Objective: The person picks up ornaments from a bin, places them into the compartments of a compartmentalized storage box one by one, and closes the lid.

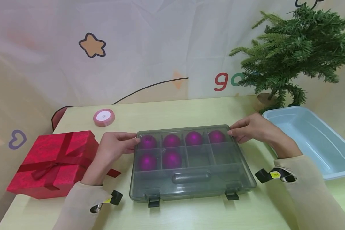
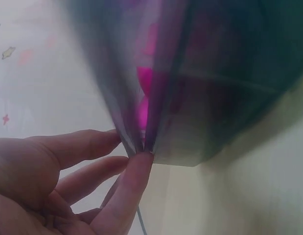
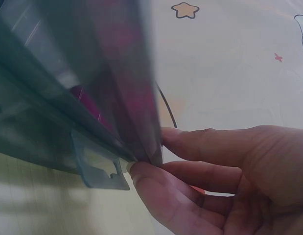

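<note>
A translucent grey divided case (image 1: pixel 192 188) lies in front of me in the head view. Through its lid show several shiny purple balls (image 1: pixel 171 158), in the far and left compartments; two compartments at the right of the nearer row hold none. Two dark latches (image 1: pixel 153 202) stick out along the near edge. My left hand (image 1: pixel 115 147) pinches the case's far left corner between thumb and fingers. At the far right corner, my right hand (image 1: pixel 256 129) does the same. In both wrist views, fingertips (image 3: pixel 144 174) grip the case's edge, with purple showing through the plastic.
To the left stands a red gift box (image 1: pixel 46 145) with a ribbon bow, near a small red scrap (image 1: pixel 114 172). A pink ribbon spool (image 1: pixel 104 117) lies behind. On the right are a light blue basin (image 1: pixel 316 137) and a small artificial fir tree (image 1: pixel 302 48).
</note>
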